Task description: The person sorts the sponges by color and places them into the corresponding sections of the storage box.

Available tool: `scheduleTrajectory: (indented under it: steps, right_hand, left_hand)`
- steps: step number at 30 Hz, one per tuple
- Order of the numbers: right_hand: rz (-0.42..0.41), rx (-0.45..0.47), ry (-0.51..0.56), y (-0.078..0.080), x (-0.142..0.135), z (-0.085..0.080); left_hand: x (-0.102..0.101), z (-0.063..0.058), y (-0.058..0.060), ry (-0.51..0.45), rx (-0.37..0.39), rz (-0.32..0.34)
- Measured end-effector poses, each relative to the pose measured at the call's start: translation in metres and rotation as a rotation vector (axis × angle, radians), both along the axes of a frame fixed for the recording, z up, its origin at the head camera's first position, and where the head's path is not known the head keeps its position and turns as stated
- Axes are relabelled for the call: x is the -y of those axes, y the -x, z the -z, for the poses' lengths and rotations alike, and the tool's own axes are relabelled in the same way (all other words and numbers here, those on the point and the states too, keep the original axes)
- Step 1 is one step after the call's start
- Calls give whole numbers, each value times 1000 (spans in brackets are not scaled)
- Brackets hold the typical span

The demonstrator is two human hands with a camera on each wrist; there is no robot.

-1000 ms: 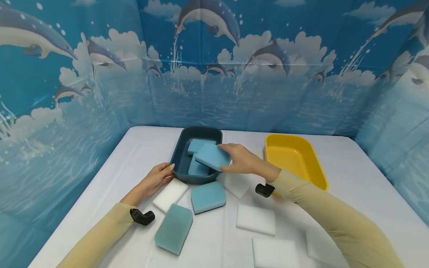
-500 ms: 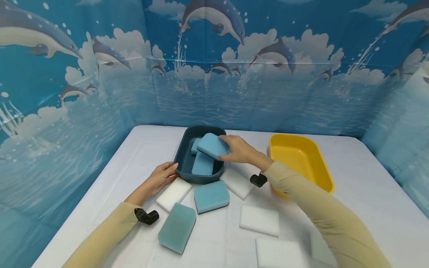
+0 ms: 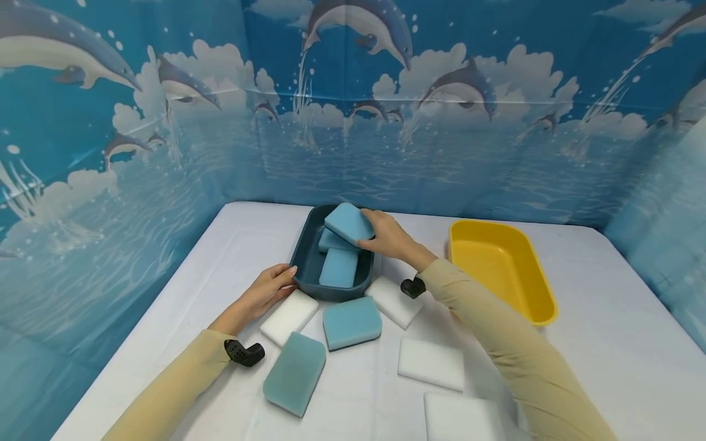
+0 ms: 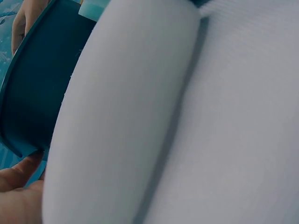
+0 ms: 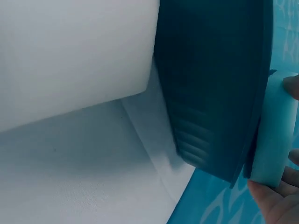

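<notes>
Dark tub [image 3: 310, 260] (blue sponges [image 3: 339, 267] inside)

I count five blue sponges: one blue sponge [image 3: 350, 223] in my right hand [image 3: 388, 234], two below that grip, two on the near side of it. White sponges [image 3: 431, 364]: at least four, nearer me than my grips. Basins: two, one dark blue basin [image 3: 310, 269] at my left hand [image 3: 269, 286], one yellow basin [image 3: 504, 269] right of my right grip.

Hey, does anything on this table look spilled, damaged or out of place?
Nothing looks spilled or damaged. Only mildly untidy: the nearer blue sponge inside the dark bin lies at an angle to the sponge behind it.
</notes>
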State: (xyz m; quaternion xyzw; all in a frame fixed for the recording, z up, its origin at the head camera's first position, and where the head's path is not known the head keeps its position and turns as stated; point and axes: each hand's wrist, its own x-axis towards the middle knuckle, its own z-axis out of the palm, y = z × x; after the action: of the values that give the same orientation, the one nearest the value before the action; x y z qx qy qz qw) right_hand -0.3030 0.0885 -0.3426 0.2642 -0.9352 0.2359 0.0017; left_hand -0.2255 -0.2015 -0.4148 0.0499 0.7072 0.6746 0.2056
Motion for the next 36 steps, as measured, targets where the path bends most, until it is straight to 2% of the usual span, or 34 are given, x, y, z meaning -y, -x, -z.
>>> scheduleTrajectory:
  steps: [9, 18, 21, 26, 30, 36]
  right_hand:
    - [25, 7, 3, 11, 10, 5]
    - [63, 3, -8, 14, 14, 12]
    - [75, -6, -45, 15, 14, 13]
    - [62, -31, -129, 13, 8, 11]
    - [32, -20, -106, 10, 3, 5]
    - [37, 4, -96, 4, -5, 4]
  left_hand:
    - [0, -1, 0, -8, -7, 3]
    - [-1, 0, 1, -16, -9, -15]
    - [0, 0, 1, -18, -11, -18]
    - [0, 0, 0, -25, -12, -12]
    - [2, -1, -1, -20, -13, -20]
    - [0, -1, 0, -8, -9, -3]
